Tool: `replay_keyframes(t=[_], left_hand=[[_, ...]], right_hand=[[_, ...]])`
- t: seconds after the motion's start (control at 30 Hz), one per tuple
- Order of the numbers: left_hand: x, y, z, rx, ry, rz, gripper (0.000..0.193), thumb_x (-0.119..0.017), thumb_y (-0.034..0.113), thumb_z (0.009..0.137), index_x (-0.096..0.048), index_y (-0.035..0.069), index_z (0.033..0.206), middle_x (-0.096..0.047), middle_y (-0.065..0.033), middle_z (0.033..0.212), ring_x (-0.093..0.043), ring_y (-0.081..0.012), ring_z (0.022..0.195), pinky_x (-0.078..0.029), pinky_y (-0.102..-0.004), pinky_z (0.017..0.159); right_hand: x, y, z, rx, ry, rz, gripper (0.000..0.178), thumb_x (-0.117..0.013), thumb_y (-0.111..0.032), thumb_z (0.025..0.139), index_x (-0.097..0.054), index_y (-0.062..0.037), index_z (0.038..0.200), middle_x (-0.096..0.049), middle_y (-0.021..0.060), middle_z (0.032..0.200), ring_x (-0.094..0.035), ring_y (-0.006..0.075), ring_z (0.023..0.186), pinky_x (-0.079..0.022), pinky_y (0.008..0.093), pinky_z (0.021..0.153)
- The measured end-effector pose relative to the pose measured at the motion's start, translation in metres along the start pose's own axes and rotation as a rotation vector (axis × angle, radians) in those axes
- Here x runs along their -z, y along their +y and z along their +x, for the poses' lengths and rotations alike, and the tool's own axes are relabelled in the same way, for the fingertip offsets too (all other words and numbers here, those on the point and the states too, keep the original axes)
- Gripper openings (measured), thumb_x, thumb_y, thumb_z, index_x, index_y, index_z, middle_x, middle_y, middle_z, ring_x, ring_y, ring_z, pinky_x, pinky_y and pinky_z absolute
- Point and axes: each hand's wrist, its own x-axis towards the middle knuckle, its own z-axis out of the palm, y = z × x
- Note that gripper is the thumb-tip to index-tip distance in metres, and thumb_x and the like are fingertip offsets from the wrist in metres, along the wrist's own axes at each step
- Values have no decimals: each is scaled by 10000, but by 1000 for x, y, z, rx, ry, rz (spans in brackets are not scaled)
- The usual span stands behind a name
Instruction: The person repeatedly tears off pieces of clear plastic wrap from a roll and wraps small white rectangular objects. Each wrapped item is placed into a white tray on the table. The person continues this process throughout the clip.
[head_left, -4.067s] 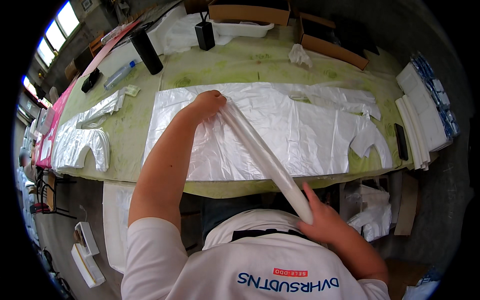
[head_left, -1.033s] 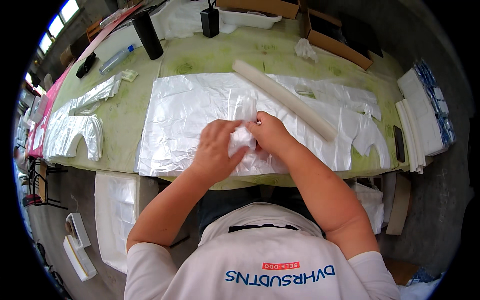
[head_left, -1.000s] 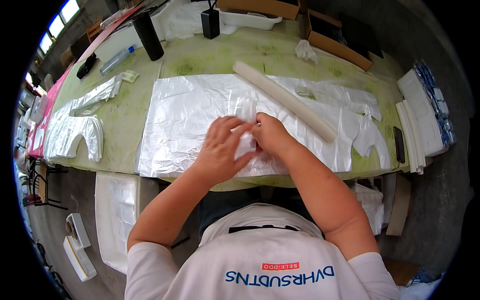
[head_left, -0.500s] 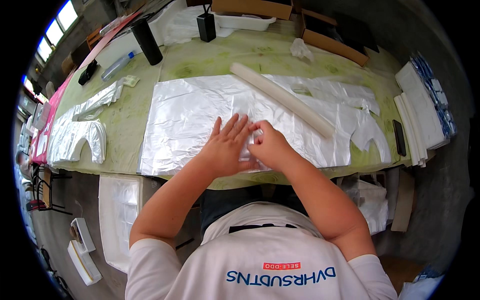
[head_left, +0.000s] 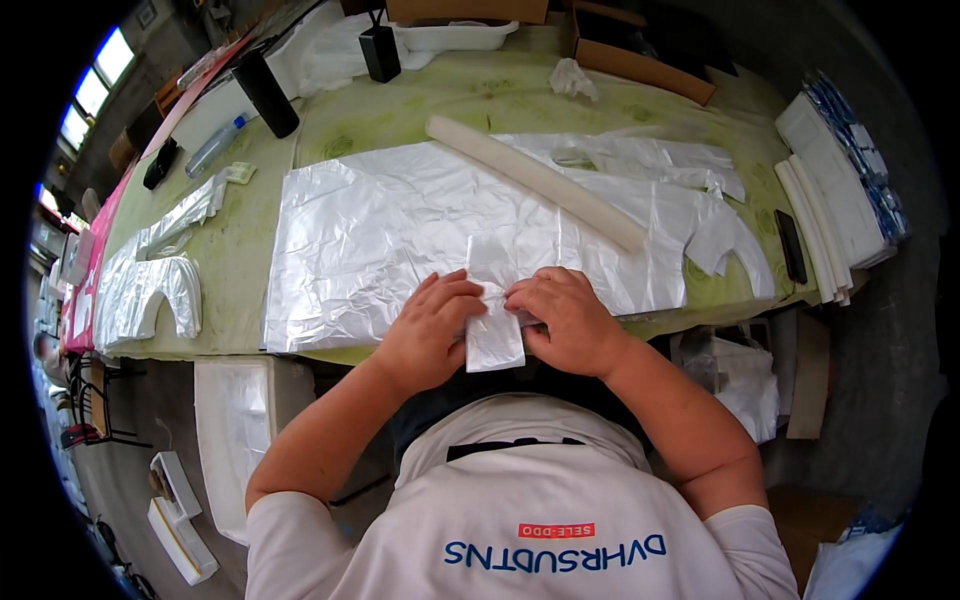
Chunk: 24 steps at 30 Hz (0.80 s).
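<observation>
A narrow folded plastic bag, white and shiny, lies between my two hands at the table's near edge, its lower end sticking out toward me. My left hand is closed on its left side with fingers curled. From the other side my right hand grips it, thumb below and fingertips on top. Just beyond them spreads a flat stack of thin white plastic bags with handle-shaped cutouts at the right end. Resting diagonally across the stack is a long pale tube.
More plastic bags lie at the left. A black cylinder, a clear bottle and a black box stand or lie farther back. At the right are a dark phone and white packages. A white bin sits below the table.
My hands have drawn nearer to me and apart. The left hand, flat before, has curled in, and the folded bag now shows between both hands. The whole view has shifted slightly.
</observation>
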Motion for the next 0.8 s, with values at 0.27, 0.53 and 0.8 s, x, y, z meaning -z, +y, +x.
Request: replay_keyframes(t=[0.27, 0.53, 0.8], left_hand=[[-6, 1, 11, 149, 230, 43, 95, -705, 117, 882, -675, 27, 892, -679, -110, 986, -627, -339, 972, -482, -445, 895], [-1, -5, 34, 355, 77, 146, 186, -695, 227, 913, -690, 43, 885, -666, -93, 1031, -609, -336, 1006, -464, -444, 892], [-16, 6, 31, 97, 32, 326, 635, -679, 434, 931, -515, 136, 1467, -415, -135, 1585, -335, -403, 1477, -244, -596, 1191]], right_hand=[[-12, 15, 19, -131, 56, 11, 150, -726, -211, 829, -661, -82, 787, -661, 86, 847, -597, 330, 839, -478, 461, 764], [-31, 0, 25, -269, 172, -309, 218, -661, -242, 885, -654, -71, 750, -634, 91, 804, -604, 320, 821, -468, 472, 725], [-28, 4, 29, -342, 101, -283, 162, -667, -235, 881, -653, -74, 883, -660, 96, 862, -624, 328, 857, -480, 485, 759]])
